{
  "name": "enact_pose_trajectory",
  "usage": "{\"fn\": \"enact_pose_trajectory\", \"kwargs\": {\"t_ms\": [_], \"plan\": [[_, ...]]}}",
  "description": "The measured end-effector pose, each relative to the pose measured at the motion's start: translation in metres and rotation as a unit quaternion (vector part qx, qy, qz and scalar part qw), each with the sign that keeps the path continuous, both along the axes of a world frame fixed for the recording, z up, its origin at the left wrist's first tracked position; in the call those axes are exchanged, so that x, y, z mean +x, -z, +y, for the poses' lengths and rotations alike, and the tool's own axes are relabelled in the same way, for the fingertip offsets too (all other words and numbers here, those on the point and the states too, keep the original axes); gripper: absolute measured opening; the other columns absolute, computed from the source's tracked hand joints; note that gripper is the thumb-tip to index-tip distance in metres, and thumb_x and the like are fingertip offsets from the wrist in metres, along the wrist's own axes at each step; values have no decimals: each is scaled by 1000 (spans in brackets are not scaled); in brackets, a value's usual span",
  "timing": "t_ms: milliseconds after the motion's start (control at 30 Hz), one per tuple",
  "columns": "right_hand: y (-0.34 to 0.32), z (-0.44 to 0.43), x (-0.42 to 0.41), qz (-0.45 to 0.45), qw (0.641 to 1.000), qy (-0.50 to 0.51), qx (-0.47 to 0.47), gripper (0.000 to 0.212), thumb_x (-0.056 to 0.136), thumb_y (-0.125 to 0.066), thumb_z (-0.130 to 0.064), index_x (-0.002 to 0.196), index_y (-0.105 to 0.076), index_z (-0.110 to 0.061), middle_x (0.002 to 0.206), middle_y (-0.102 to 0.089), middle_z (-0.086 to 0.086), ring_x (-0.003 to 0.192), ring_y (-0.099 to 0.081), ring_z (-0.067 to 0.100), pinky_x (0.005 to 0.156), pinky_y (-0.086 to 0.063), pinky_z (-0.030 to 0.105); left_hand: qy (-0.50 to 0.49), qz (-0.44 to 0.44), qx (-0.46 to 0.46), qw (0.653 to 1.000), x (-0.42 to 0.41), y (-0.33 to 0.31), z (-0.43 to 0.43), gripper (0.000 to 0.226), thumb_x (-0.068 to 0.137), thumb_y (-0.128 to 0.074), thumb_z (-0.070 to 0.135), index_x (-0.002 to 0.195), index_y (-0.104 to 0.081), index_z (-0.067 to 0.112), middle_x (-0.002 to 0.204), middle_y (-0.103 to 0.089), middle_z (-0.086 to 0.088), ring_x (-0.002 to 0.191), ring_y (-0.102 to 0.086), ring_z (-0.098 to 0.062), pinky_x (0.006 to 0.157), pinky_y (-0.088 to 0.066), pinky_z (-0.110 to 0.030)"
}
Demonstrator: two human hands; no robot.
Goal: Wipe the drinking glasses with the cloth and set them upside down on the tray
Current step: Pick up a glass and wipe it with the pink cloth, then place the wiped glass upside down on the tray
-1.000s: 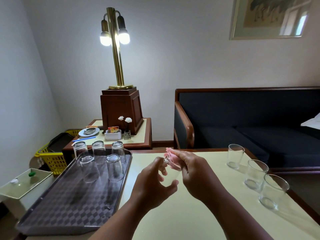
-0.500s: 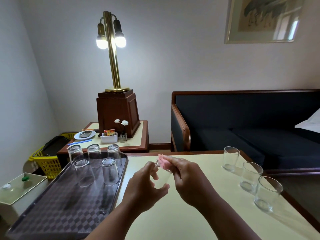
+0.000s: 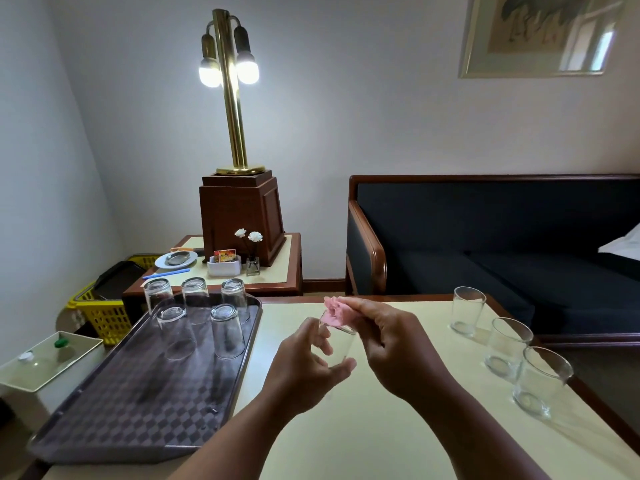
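Head view: left hand point(image 3: 304, 365) grips a clear drinking glass point(image 3: 338, 346) above the cream-topped, wood-edged table point(image 3: 346, 438). Fingers curl round its near-left side and the thumb sits under its lower end. The glass is held off the table and tilted, mouth facing up and away.

Right hand point(image 3: 391, 344) pinches a pink crumpled cloth point(image 3: 333, 311), fingers closed on it. The cloth bunches at the glass mouth, with its lower part pushed inside the rim. The right hand is just right of the glass, touching its upper edge. The two hands are close together, with the glass between them.

Dark checkered plastic tray point(image 3: 138, 403) sits on the left part of the table, left of the left hand and apart from it. Five clear glasses stand upside down at its far end: three in the back row point(image 3: 194, 292) and two in front point(image 3: 227, 332). The near half of the tray is bare.

Three clear glasses stand upright in a line along the table's right edge point(image 3: 507, 346), well apart from the right hand.

Behind: a brass two-bulb lamp point(image 3: 228, 98), lit, on a brown wooden pedestal point(image 3: 242, 216) on a side table. A dark blue sofa with wooden trim point(image 3: 485, 237) is on the right. A yellow plastic basket point(image 3: 100, 315) sits on the floor at left.
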State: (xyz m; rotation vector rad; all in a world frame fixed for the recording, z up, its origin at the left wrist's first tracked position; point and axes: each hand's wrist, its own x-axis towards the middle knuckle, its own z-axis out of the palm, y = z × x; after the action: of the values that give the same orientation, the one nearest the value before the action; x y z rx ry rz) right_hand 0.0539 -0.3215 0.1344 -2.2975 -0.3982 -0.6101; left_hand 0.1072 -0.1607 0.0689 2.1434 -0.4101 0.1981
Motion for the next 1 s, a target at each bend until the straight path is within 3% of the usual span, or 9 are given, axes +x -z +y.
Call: {"fn": "enact_pose_trajectory", "kwargs": {"t_ms": [100,167,300,367,467,533,633,800,1000], "plan": [[9,0,6,-34,998,47,37,41,97,-58,-25,138,-56,-25,126,-61,-19,110,-60,-2,89,-51,9,-58,147,-149,976,9,5,-1,60,65,-81,64,101,-58,21,94,-69,0,83,-69,-17,80,-59,-40],[24,-2,12,-15,997,71,27,36,98,-58,-22,134,-60,-23,122,-66,-15,106,-64,0,89,-54,16,-65,266,-301,913,16,5,3,58,80,-72,58,109,-57,10,103,-66,-13,90,-70,-28,84,-56,-45],[69,5,20,169,981,22,-96,25,93,-54,-13,101,-75,-24,90,-74,-12,82,-66,7,79,-55,30,-89,320,-438,836,28,8,26,38,95,-57,42,113,-55,9,99,-62,-12,90,-65,-31,76,-49,-40],[96,13,18,235,961,-44,-138,19,86,-55,-20,94,-73,-19,83,-73,-10,77,-67,13,82,-53,37,-114,298,-420,850,34,14,39,32,96,-56,40,111,-57,13,99,-63,-10,89,-64,-26,73,-44,-36],[148,43,19,226,940,-164,-197,31,94,-49,-36,118,-64,-24,124,-65,-8,116,-59,14,109,-43,37,-140,221,-380,887,35,18,64,31,95,-59,39,93,-60,7,84,-56,-8,69,-49,-16,61,-33,-33],[170,65,21,193,937,-177,-233,48,97,-39,-32,145,-38,-27,155,-37,6,145,-32,24,122,-16,37,-160,164,-361,904,35,22,86,41,93,-64,39,85,-51,1,70,-43,-6,59,-37,-14,56,-27,-34],[181,82,35,210,930,-125,-275,81,92,-20,-73,158,-3,-28,165,9,-1,152,12,17,119,15,27,-208,120,-356,903,30,26,121,35,92,-69,28,108,-45,9,83,-53,-3,72,-51,-15,65,-43,-28],[183,102,67,244,917,-79,-306,104,64,5,-86,155,13,-35,163,21,-8,149,23,13,119,15,43,-284,86,-307,904,31,48,186,45,88,-74,17,118,-42,6,114,-61,-10,108,-62,-23,99,-49,-36],[191,116,106,253,920,-28,-298,73,93,-17,-71,155,8,-40,164,17,-10,150,19,11,122,10,44,-403,44,-124,906,49,69,244,52,81,-81,21,114,-41,16,104,-58,-1,93,-57,-22,83,-42,-31]]}}
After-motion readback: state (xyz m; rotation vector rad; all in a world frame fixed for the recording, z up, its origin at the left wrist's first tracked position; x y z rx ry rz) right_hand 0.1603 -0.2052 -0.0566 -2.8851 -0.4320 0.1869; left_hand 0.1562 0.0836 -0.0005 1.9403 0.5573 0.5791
